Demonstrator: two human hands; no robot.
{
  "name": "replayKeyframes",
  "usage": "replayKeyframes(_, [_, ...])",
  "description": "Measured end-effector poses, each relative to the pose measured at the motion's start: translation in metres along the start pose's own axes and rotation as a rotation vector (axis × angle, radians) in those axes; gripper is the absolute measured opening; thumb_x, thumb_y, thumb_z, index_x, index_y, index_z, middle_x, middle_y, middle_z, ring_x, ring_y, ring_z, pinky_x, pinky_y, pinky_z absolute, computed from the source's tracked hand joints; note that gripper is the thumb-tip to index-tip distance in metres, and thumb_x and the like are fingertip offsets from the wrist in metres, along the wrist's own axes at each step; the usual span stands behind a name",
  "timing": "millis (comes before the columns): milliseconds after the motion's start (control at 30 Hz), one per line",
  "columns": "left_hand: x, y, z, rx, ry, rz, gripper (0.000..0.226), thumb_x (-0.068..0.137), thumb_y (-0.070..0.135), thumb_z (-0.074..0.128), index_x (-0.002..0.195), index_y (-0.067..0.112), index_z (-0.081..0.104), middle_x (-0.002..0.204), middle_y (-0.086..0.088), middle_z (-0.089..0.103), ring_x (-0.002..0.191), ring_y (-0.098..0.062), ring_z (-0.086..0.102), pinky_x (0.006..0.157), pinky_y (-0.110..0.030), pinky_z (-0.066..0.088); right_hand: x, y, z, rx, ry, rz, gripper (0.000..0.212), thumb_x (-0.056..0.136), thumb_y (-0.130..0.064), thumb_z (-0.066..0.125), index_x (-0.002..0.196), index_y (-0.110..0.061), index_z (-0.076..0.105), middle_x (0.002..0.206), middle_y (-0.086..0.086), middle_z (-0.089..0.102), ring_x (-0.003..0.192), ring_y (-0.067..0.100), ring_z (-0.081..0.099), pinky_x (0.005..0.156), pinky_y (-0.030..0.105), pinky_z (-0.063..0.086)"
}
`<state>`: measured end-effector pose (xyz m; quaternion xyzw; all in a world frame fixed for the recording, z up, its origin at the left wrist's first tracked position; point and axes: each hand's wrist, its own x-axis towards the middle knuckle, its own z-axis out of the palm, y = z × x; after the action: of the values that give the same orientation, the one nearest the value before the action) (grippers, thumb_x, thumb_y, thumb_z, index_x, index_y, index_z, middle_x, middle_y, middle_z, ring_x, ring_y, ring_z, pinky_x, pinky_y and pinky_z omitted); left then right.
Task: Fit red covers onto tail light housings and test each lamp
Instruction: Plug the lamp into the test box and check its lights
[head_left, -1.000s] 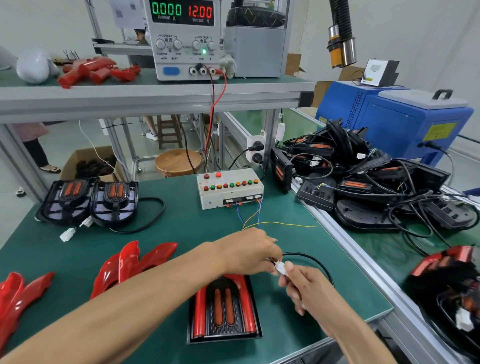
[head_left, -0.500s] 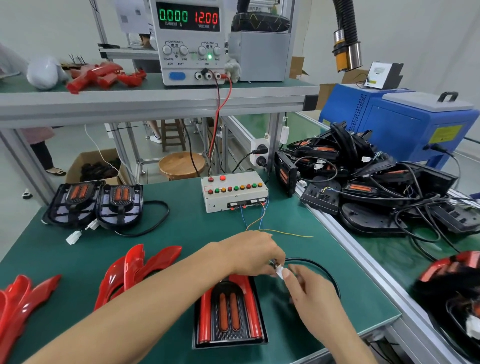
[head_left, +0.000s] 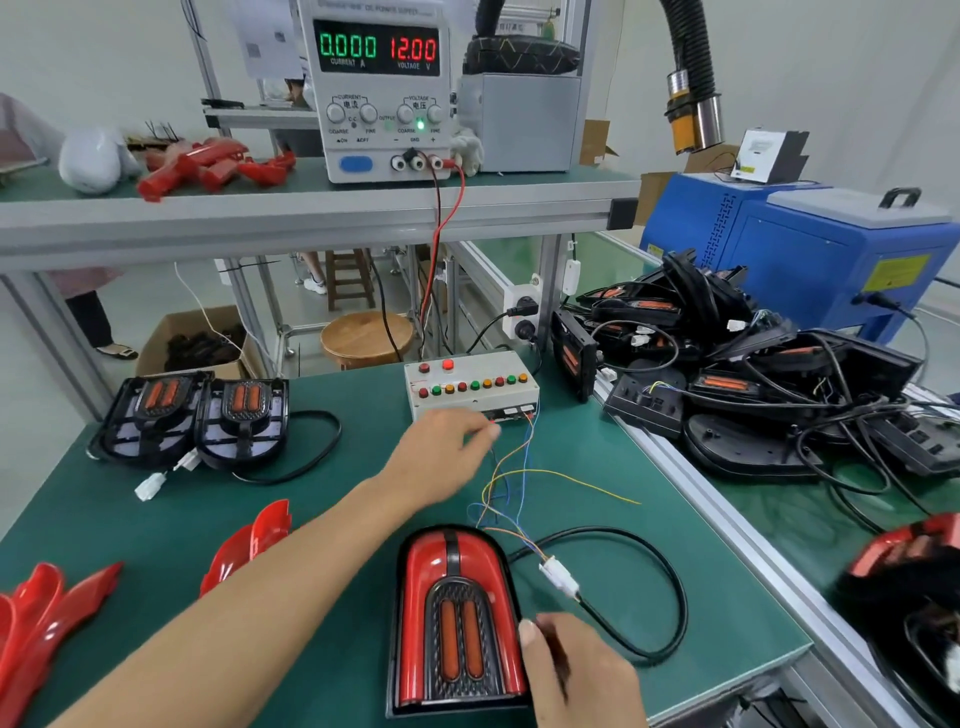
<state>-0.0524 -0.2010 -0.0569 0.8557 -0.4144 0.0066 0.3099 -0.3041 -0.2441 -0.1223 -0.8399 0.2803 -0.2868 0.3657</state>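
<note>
Your left hand (head_left: 441, 452) reaches toward the test box (head_left: 470, 387) at 12 o'clock on the bench, fingers loosely extended near its front edge and gripping nothing. Your right hand (head_left: 576, 670) rests against the right side of the covered lamp (head_left: 457, 618) at 6 o'clock, fingers relaxed, holding nothing. The white connector (head_left: 558, 577), at 3 o'clock from the lamp, appears mated to the box's thin leads. Steady the lamp with the right hand, press one button at a time, and watch the amber strips. The power supply (head_left: 382, 88) reads zero current; expect a rise when a lamp circuit is live.
</note>
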Motion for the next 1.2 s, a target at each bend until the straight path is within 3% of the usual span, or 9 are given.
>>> replayKeyframes(133, [0.013,-0.03,-0.001,0.183,0.047,-0.13,0.026,0.102,0.02,0.052,0.11,0.014,0.075,0.118,-0.001,0.071,0.117,-0.026,0.056,0.098,-0.039,0.049,0.01,-0.005,-0.006,0.087,-0.142,0.143,0.028,0.089,-0.03,0.072,0.066,-0.044,0.068,0.059,-0.013,0.067,0.059,0.001,0.061,0.063,0.015,0.044])
replayKeyframes(200, [0.017,-0.039,0.001,0.276,0.008,-0.152,0.033,0.102,0.016,0.049,0.13,0.014,0.067,0.137,-0.002,0.06,0.127,-0.029,0.047,0.106,-0.039,0.043,0.013,-0.004,-0.007,0.104,-0.143,0.15,0.032,0.087,-0.025,0.076,0.061,-0.043,0.069,0.058,-0.013,0.066,0.059,0.0,0.061,0.064,0.016,0.044])
replayKeyframes(300, [0.024,-0.047,0.004,0.308,-0.027,-0.231,0.045,0.101,0.014,0.047,0.146,0.01,0.05,0.158,-0.005,0.037,0.135,-0.034,0.039,0.11,-0.044,0.041,0.018,-0.006,-0.007,0.156,-0.231,0.204,0.024,0.085,-0.03,0.078,0.069,-0.047,0.075,0.072,-0.016,0.074,0.073,-0.004,0.068,0.077,0.016,0.052])
replayKeyframes(400, [0.026,-0.052,0.008,0.311,-0.087,-0.257,0.052,0.102,0.012,0.046,0.153,0.01,0.039,0.167,-0.005,0.022,0.141,-0.036,0.035,0.112,-0.046,0.04,0.025,-0.007,-0.01,0.226,-0.422,0.246,0.018,0.089,-0.041,0.071,0.075,-0.053,0.074,0.076,-0.016,0.075,0.069,-0.006,0.067,0.07,0.008,0.047])
replayKeyframes(533, [0.029,-0.057,0.008,0.298,-0.111,-0.25,0.058,0.1,0.009,0.046,0.157,0.009,0.032,0.169,-0.008,0.018,0.145,-0.035,0.035,0.119,-0.043,0.033,0.035,-0.007,-0.012,0.27,-0.573,0.263,0.02,0.098,-0.036,0.062,0.084,-0.042,0.075,0.073,-0.011,0.072,0.063,-0.004,0.059,0.066,0.013,0.046])
replayKeyframes(733, [0.03,-0.059,0.005,0.331,-0.147,-0.235,0.061,0.101,0.01,0.047,0.159,0.009,0.028,0.17,-0.008,0.017,0.145,-0.037,0.037,0.12,-0.043,0.033,0.03,-0.004,-0.011,0.463,-0.458,0.328,0.025,0.104,-0.022,0.053,0.106,-0.037,0.073,0.065,0.0,0.07,0.044,0.015,0.053,0.043,0.022,0.041])
replayKeyframes(833, [0.028,-0.061,0.003,0.355,-0.174,-0.221,0.064,0.101,0.011,0.049,0.161,0.01,0.024,0.171,-0.006,0.014,0.146,-0.037,0.035,0.12,-0.044,0.032,0.026,-0.004,-0.009,0.498,-0.384,0.305,0.029,0.105,-0.022,0.051,0.114,-0.042,0.069,0.071,-0.003,0.071,0.046,0.015,0.052,0.044,0.023,0.044])
replayKeyframes(933, [0.028,-0.062,0.003,0.368,-0.184,-0.221,0.065,0.101,0.012,0.051,0.16,0.01,0.024,0.171,-0.006,0.013,0.147,-0.036,0.035,0.121,-0.045,0.032,0.021,-0.003,-0.005,0.481,-0.331,0.298,0.03,0.104,-0.025,0.051,0.12,-0.046,0.066,0.09,-0.011,0.074,0.052,0.009,0.055,0.048,0.021,0.046])
replayKeyframes(1200, [0.03,-0.06,-0.002,0.404,-0.228,-0.214,0.064,0.099,0.011,0.052,0.158,0.009,0.027,0.17,-0.009,0.015,0.148,-0.036,0.034,0.12,-0.047,0.034,0.017,0.003,-0.001,0.386,-0.334,0.26,0.034,0.105,-0.029,0.05,0.136,-0.039,0.059,0.103,0.0,0.073,0.059,-0.001,0.059,0.048,0.018,0.048])
